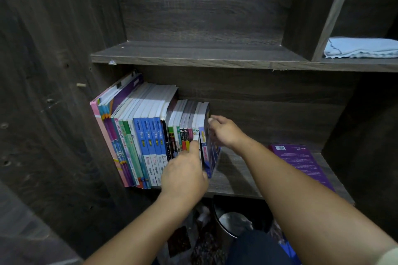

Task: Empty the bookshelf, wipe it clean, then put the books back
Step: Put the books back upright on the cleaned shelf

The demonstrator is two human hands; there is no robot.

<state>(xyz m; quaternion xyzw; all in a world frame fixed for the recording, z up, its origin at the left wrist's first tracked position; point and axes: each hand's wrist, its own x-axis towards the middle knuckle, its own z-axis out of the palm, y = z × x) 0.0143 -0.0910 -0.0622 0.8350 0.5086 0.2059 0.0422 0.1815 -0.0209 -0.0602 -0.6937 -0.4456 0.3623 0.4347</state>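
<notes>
A row of upright books [142, 135] fills the left part of the lower shelf [234, 180] of a dark wooden bookshelf. My left hand [185, 172] rests against the spines at the right end of the row, index finger pointing up along them. My right hand [224, 130] touches the outer cover of the last blue book [207, 155], its fingers curled at the book's top edge. A purple book [301, 163] lies flat on the same shelf to the right. A folded light-blue cloth [361, 48] lies on the upper right shelf.
The upper middle shelf [193, 55] holds nothing. A vertical divider [331, 11] separates it from the cloth's compartment. Below the shelf, by my legs, stands a metal bin [232, 221] with clutter around it. The cabinet's side wall [53, 92] closes off the left.
</notes>
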